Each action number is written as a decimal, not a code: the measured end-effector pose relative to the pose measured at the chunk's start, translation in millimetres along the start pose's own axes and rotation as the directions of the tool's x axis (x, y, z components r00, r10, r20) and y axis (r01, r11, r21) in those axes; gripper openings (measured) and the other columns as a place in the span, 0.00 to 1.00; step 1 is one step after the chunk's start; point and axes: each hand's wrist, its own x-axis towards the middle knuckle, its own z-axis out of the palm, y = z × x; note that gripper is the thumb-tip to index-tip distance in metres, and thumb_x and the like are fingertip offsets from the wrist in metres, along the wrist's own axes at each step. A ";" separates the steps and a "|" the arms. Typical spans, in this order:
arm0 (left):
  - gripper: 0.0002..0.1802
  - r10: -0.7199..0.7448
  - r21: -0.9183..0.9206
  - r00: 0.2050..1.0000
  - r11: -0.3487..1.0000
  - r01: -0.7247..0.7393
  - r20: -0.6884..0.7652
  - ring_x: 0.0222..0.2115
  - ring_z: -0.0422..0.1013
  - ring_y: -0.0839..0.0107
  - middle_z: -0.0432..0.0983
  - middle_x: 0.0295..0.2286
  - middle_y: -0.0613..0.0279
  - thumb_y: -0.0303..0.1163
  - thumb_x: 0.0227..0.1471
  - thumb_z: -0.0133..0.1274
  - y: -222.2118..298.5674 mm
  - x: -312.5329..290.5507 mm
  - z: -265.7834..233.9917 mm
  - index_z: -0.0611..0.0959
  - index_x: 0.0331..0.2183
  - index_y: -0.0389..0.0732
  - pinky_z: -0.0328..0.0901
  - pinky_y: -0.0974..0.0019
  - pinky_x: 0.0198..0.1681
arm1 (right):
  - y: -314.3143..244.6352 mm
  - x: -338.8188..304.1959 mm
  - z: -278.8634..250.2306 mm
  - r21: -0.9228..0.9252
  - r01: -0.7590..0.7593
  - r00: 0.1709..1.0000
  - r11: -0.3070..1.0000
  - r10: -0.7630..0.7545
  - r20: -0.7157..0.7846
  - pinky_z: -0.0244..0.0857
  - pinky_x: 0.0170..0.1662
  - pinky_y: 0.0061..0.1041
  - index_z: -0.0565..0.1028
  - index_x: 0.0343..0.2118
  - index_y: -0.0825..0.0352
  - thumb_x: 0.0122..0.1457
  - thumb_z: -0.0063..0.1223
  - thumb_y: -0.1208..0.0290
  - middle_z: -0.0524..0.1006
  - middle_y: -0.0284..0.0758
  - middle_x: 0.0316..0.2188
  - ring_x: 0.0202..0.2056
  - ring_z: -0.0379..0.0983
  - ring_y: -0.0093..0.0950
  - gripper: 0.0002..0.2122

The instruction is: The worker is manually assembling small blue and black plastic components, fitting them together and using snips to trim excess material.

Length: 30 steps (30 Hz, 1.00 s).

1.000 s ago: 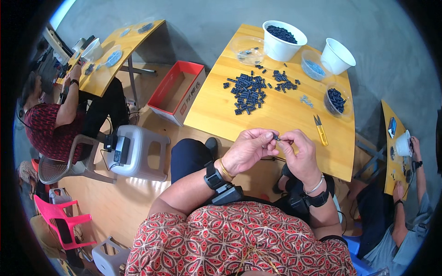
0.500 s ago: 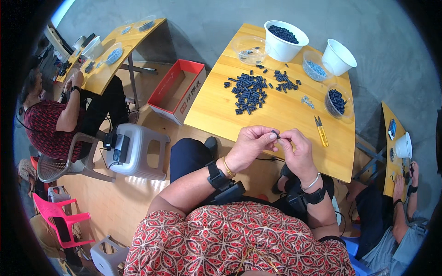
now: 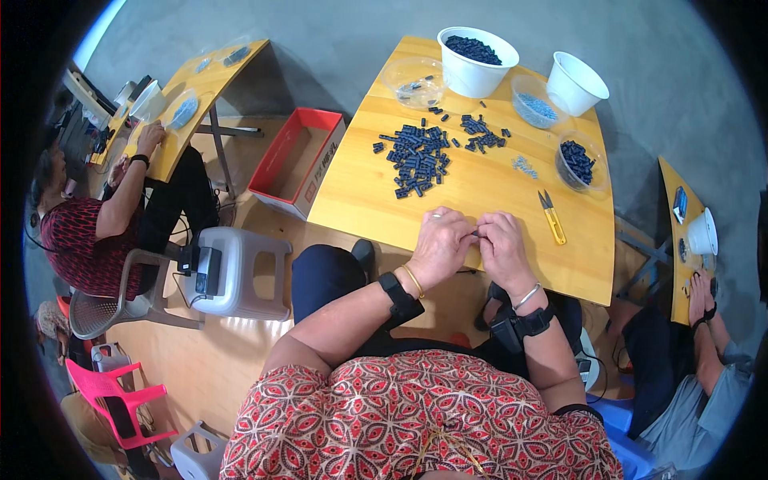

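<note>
Head view: a wooden counter [image 3: 488, 192] is seen from above, the left hand [image 3: 438, 244] and right hand [image 3: 502, 248] brought together at its near edge. A small dark part [image 3: 475, 234] is pinched where the two hands meet; the fingers of both are closed on it, though its shape is too small to make out. Listed behind the hands: a heap of dark parts [image 3: 418, 156], a smaller heap [image 3: 482, 132], yellow snips [image 3: 552, 216] just right of the right hand, a white tub [image 3: 477, 60] filled with dark parts, a white cup [image 3: 576, 82], and three clear bowls [image 3: 416, 80] [image 3: 534, 104] [image 3: 578, 160]. A red box [image 3: 298, 160] is set on the floor at the counter's left. Step judged in hand: fitting or joining one part between the fingertips; the next move would call for a steady pinch and fine alignment. The fingertips are hidden behind the knuckles. Other people at side counters are cut off by the rim.
</note>
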 end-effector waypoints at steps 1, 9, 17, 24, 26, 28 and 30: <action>0.07 0.003 0.000 1.000 1.000 -0.003 0.001 0.27 0.67 0.60 0.72 0.22 0.59 0.22 0.34 0.56 0.1 -0.2 0.2 0.80 0.24 0.39 0.59 0.62 0.34 | 1.2 -0.3 -1.1 -0.001 0.000 1.000 1.000 0.000 -0.003 0.58 0.41 0.33 0.68 0.24 0.67 0.41 0.50 0.82 0.70 0.35 0.29 0.36 0.64 0.36 0.05; 0.03 0.059 0.088 0.997 0.995 -0.055 -0.042 0.24 0.64 0.61 0.68 0.18 0.60 0.24 0.34 0.55 3.6 -8.5 -3.2 0.77 0.19 0.41 0.55 0.61 0.32 | -8.7 38.7 15.2 0.412 -0.290 0.857 0.864 0.426 -0.290 0.62 0.35 0.36 0.70 0.24 0.69 0.44 0.43 0.83 0.72 0.42 0.24 0.27 0.67 0.41 0.04; 0.05 0.055 0.103 0.998 0.993 -0.053 -0.013 0.24 0.64 0.61 0.67 0.18 0.60 0.23 0.32 0.53 3.3 -13.2 -0.1 0.73 0.14 0.40 0.55 0.61 0.33 | 5.5 34.3 41.8 0.034 -0.213 0.946 0.977 0.214 -0.243 0.59 0.34 0.35 0.71 0.19 0.65 0.43 0.41 0.80 0.72 0.38 0.21 0.29 0.66 0.38 0.06; 0.04 -0.009 0.097 0.998 0.995 0.015 -0.064 0.24 0.65 0.61 0.68 0.17 0.60 0.22 0.32 0.52 10.0 -12.4 -0.9 0.74 0.15 0.40 0.55 0.60 0.35 | 6.5 34.4 46.7 -0.026 -0.222 0.945 0.975 0.208 -0.251 0.58 0.33 0.35 0.70 0.18 0.63 0.41 0.41 0.80 0.71 0.35 0.20 0.28 0.65 0.37 0.05; 0.04 -0.019 0.087 0.996 0.996 0.026 -0.082 0.24 0.65 0.61 0.68 0.17 0.60 0.22 0.32 0.52 10.4 -12.6 1.0 0.74 0.15 0.40 0.55 0.60 0.36 | 5.5 34.3 47.6 -0.012 -0.215 0.940 0.977 0.203 -0.274 0.57 0.33 0.35 0.70 0.17 0.63 0.41 0.41 0.80 0.71 0.36 0.20 0.28 0.65 0.37 0.05; 0.04 -0.024 0.099 0.994 0.994 0.034 -0.109 0.23 0.65 0.61 0.68 0.16 0.60 0.22 0.31 0.52 8.6 -11.7 4.6 0.74 0.14 0.40 0.55 0.60 0.36 | 6.4 34.8 48.1 -0.009 -0.216 0.939 0.976 0.205 -0.277 0.57 0.33 0.35 0.70 0.17 0.63 0.41 0.42 0.80 0.70 0.36 0.19 0.28 0.64 0.37 0.05; 0.05 -0.035 0.107 0.995 0.993 0.045 -0.092 0.24 0.65 0.61 0.67 0.16 0.60 0.22 0.31 0.52 6.8 -12.7 5.1 0.73 0.14 0.41 0.55 0.60 0.36 | 7.1 35.1 48.2 -0.003 -0.216 0.938 0.976 0.207 -0.277 0.57 0.32 0.35 0.69 0.16 0.63 0.40 0.42 0.79 0.70 0.36 0.19 0.28 0.64 0.37 0.04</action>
